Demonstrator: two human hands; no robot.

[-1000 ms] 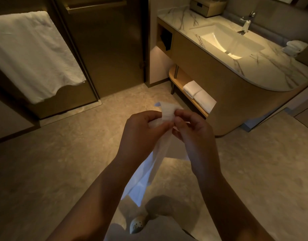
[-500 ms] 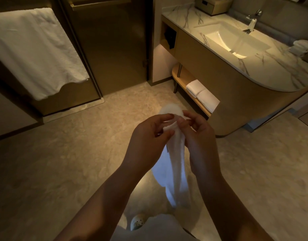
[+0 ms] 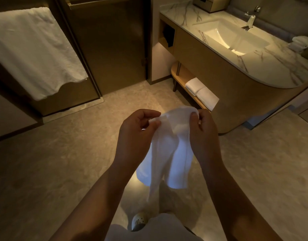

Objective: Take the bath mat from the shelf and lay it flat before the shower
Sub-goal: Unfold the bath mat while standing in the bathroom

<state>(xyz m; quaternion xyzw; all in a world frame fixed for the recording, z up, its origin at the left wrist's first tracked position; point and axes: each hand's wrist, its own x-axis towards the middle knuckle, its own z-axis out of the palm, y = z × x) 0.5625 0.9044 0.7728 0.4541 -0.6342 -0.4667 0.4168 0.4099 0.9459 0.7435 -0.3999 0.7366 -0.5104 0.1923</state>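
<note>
1. Hands have drawn apart in the last half second: the left hand (image 3: 137, 131) and right hand (image 3: 204, 133) now spread the top edge of the mat (image 3: 170, 153) between them, where it hung before as one narrow bunch.
2. Grip: the left thumb and fingers pinch the mat's left top corner. The right hand's curled fingers pinch its right top corner, with the thumb on the near side.
3. Position: the mat hangs in the air at mid-frame in front of the person, and its lower edge swings free above a slipper (image 3: 139, 221).
4. Room to move: open floor (image 3: 62, 162) runs left and ahead of the hands as far as the threshold of the glass door (image 3: 106, 46).
5. Right boundary: the curved front of the vanity (image 3: 236, 94) closes off that side. Its low shelf (image 3: 182, 75) juts toward the hands and carries two folded towels (image 3: 202, 92), just beyond the right hand.
6. Left boundary: a large towel (image 3: 33, 49) hangs over the glass panel beside the door, with its hem well above the floor.
7. Look of the mat: white, thin and limp, and only partly opened. Long vertical creases run down it, its lower half looks bluish in the dim light, and one narrow fold trails lower than the rest.
</note>
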